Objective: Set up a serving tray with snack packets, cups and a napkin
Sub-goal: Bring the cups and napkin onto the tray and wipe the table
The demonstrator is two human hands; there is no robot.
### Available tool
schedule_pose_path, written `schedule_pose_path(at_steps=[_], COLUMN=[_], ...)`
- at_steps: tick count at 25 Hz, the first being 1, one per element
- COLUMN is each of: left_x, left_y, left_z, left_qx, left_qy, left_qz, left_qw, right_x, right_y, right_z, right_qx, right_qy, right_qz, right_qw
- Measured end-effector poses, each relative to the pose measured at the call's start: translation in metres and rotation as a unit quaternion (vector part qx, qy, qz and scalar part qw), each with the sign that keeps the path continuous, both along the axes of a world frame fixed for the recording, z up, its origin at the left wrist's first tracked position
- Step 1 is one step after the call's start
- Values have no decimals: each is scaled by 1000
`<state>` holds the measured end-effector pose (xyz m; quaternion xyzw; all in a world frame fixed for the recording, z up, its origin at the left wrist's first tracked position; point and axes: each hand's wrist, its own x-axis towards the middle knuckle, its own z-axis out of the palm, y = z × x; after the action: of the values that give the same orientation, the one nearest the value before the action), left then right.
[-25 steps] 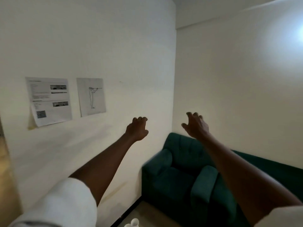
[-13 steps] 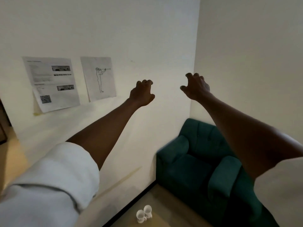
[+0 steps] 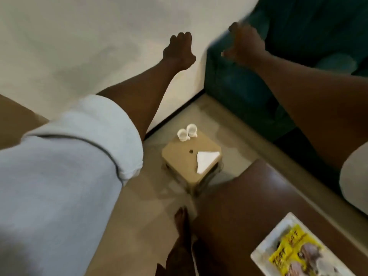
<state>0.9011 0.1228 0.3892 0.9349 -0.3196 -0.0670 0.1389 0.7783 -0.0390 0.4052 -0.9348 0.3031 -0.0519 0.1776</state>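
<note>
Below: stool (image 3: 187, 158) w/ cups (image 3: 187, 132), napkin (image 3: 205, 158); both hands (image 3: 180, 51) (image 3: 244, 45) raised, fingers curled, empty.

one view only, from the person's head, tilted steeply down and forward. it looks past both outstretched arms to the floor, with the stool (image 3: 191, 162) far below near the frame's middle, the wall (image 3: 79, 46) filling the upper left and the sofa (image 3: 298, 56) the upper right. the table (image 3: 258, 206) edges in at lower right, close under the camera.
</note>
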Motion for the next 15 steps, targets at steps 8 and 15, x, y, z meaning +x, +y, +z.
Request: schedule_pose_path(at_steps=[8,15], left_x=[-27,-26], left_y=[61,63], left_z=[-348,-444], left_qx=[74,76], left_qy=[232,193], left_qz=[105,83], left_qw=[964,975], right_x=[20,58], right_y=[64,73], right_z=[-357,-449], right_qx=[54,56], right_qy=[163,226], right_qz=[118,213], right_qw=[978,949])
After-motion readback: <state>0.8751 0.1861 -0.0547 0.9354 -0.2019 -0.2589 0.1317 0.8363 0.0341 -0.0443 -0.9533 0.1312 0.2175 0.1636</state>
